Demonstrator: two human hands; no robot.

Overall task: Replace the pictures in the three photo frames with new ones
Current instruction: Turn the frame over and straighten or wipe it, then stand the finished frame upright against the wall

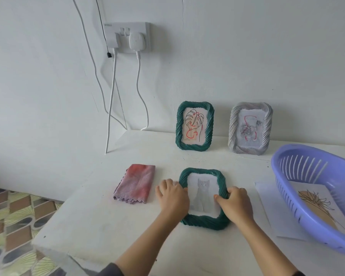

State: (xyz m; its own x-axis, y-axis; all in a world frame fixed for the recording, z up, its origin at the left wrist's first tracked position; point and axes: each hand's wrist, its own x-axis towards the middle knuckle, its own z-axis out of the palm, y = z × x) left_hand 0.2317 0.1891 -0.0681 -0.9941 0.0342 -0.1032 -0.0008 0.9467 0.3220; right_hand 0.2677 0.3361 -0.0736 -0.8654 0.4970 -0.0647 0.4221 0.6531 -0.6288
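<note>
Head view: both hands hold a flat green frame (221,182) showing a cat picture (202,193). The left hand (172,196) curls round its left edge, the right hand (236,206) round its right. Behind it stand a second green frame (180,126) and a grey frame (233,128). To its right, a purple basket (315,230) holds a loose print (315,204). This swap seems under way; I cannot tell about the others.

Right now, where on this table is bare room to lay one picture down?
Free: the strip between the flat green frame and the standing green frame and grey frame; the near table corner in front of the pink cloth, left of the left hand. Crowded: the right side, where the purple basket lies over a paper sheet by the right hand.
</note>
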